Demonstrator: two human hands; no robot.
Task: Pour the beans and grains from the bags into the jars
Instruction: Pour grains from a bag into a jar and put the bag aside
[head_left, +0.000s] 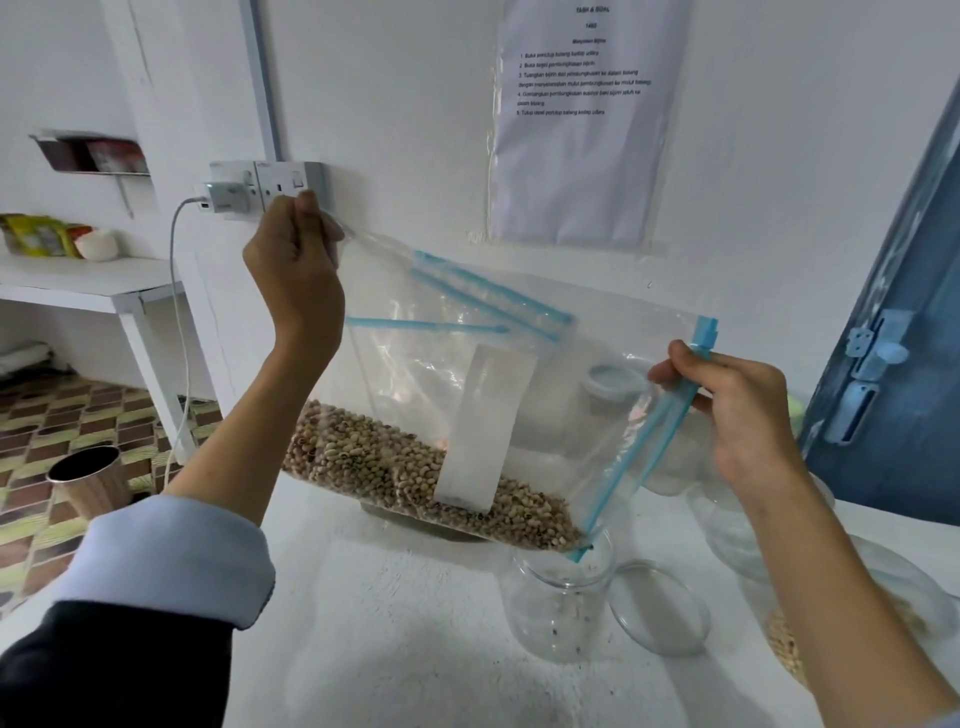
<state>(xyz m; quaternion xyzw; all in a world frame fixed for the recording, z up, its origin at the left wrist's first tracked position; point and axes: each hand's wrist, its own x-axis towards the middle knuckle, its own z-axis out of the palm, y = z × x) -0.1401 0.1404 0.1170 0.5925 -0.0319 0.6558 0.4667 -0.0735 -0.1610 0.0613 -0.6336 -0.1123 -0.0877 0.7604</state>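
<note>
- Head view: the left hand (291, 270) is pinching the raised corner of the clear zip bag (467, 395), fingers clamped on the plastic.
- The right hand (737, 410) is gripping the blue zip edge.
- The beans (405, 467) are lying along the bag's lower side, its low corner sitting over the open jar (558, 608) on the white table (389, 649).
- A round clear lid (660, 608) is resting beside the jar.

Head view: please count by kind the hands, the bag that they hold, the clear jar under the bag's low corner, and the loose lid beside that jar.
Hands: 2, the left hand and the right hand, each pinching the bag
Bag of beans: 1
Clear jar: 1
Loose lid: 1
Total: 5
</note>
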